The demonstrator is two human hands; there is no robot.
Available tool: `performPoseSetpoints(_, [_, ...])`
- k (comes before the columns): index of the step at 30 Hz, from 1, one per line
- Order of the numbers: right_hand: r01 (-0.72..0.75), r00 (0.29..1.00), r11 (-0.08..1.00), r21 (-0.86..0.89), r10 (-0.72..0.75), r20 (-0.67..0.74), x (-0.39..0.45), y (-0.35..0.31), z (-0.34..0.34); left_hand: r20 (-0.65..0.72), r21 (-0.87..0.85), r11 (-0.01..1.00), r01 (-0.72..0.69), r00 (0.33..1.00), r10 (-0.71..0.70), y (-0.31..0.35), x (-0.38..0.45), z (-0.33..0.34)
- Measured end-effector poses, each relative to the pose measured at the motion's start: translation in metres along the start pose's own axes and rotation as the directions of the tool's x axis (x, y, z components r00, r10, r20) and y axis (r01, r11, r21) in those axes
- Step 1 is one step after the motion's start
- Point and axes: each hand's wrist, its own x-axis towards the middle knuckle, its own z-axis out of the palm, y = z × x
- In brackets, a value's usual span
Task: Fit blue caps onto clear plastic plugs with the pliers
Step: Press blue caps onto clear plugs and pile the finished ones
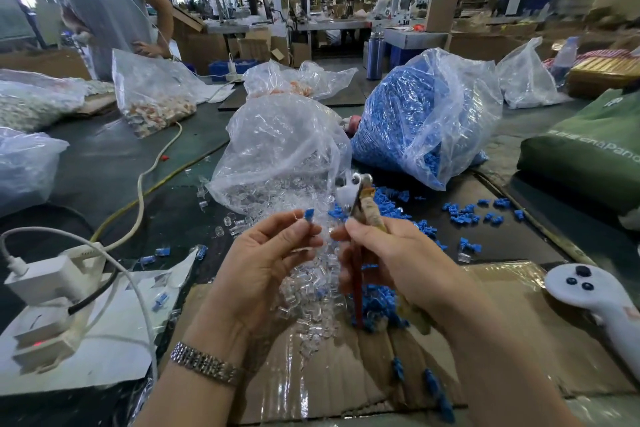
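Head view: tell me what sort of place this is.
Likely a factory assembly hall: bulk bag of blue caps, bag of clear plugs, long workbenches and stacked cartons behind.

Blue cap (309, 213) pinched upright beside raised pliers (360, 199)

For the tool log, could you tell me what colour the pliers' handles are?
Red, on the pliers in the right hand; head view.

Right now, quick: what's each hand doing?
Left hand: pinching a blue cap at its fingertips.
Right hand: gripping the pliers by their handles.
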Motion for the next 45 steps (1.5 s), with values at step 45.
performPoseSetpoints(45, [-0.082, 0.994, 0.901, -0.425, 0.044, -0.098, 0.005, 0.0, -0.019, -0.48, 0.705, 0.709, -0.021, 0.722, 0.499, 0.019, 0.005, -0.049])
